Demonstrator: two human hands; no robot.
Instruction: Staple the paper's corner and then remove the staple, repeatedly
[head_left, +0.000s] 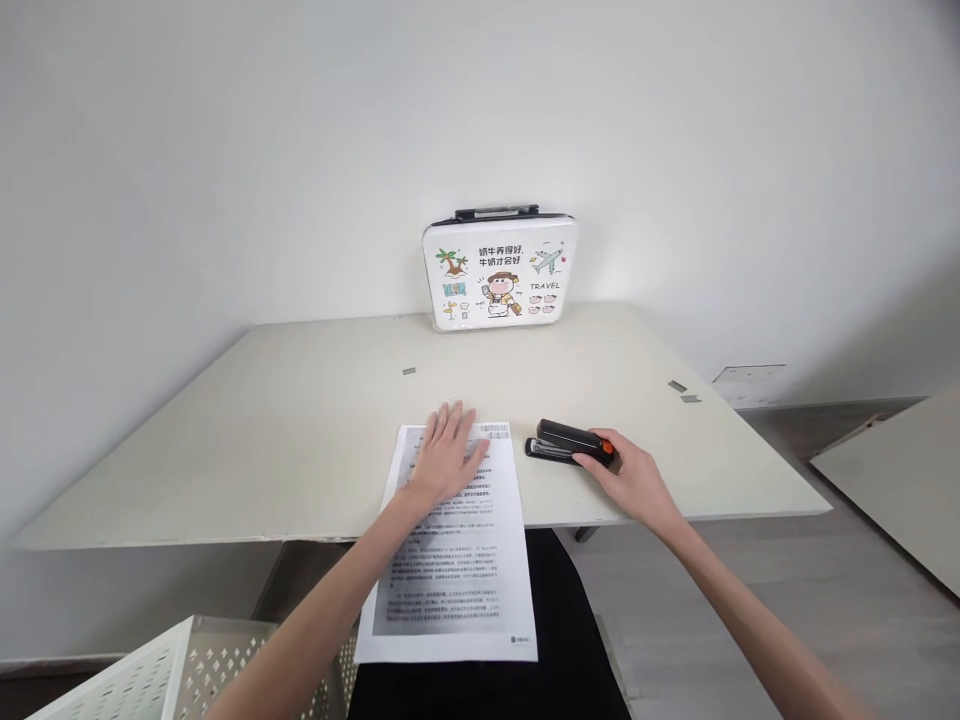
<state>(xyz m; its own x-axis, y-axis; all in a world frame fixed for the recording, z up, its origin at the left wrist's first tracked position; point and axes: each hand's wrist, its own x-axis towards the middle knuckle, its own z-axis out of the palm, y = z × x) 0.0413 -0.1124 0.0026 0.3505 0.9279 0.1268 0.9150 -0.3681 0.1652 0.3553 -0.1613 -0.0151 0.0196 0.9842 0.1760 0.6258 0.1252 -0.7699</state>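
My left hand (444, 455) lies flat with spread fingers on the upper part of a printed sheet of paper (457, 590). The sheet rests partly on the table, and its lower half hangs past the front edge over my lap. Whether more sheets lie beneath it I cannot tell. To the right of the paper, my right hand (626, 475) grips the back end of a black stapler (562, 438) with an orange part near the thumb. The stapler's jaws point left toward the paper, apart from it.
A white carry case (501, 285) with cartoon prints stands against the wall at the table's (225, 430) back. A small staple strip (409, 371) lies left of centre, and two more strips (677, 386) near the right edge. A white perforated basket (187, 665) sits below, front left.
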